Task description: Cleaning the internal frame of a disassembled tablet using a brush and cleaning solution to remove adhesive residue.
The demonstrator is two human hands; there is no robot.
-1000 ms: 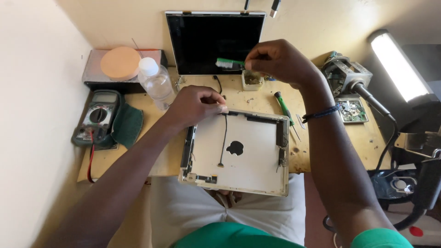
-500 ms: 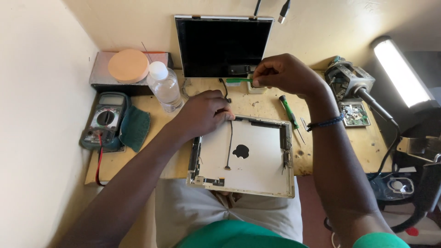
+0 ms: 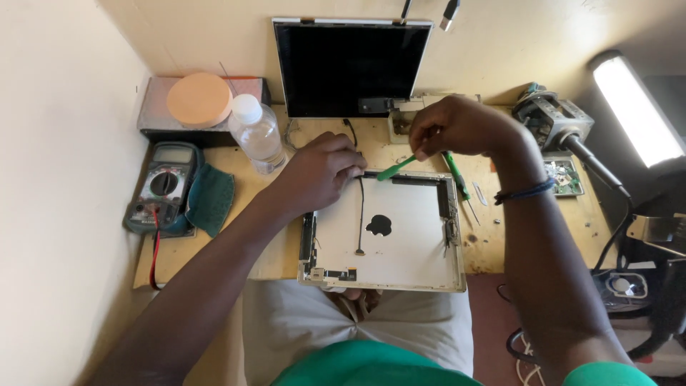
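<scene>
The left hand (image 3: 318, 171) presses flat on the top corner of the open tablet shell (image 3: 389, 232). The right hand (image 3: 457, 127) pinches a green pry stick (image 3: 395, 169), its tip beside the left fingers. Push too hard and the thin black cable (image 3: 361, 214) just below could tear.

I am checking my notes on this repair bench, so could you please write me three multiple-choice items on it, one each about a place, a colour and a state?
1. Where does the multimeter lie?
A. At the bench's left end
B. On the tablet shell
C. Beside the lamp

2. What colour is the pry tool in the right hand?
A. Red
B. Green
C. Black

3. What state is the tablet shell in?
A. Screen fitted
B. Open, without its screen
C. Wrapped in cloth

Answers: 1 A, it lies left of the water bottle. 2 B, the flat blade is bright green. 3 B, its bare inside shows, and the left hand rests on its top edge.
</scene>
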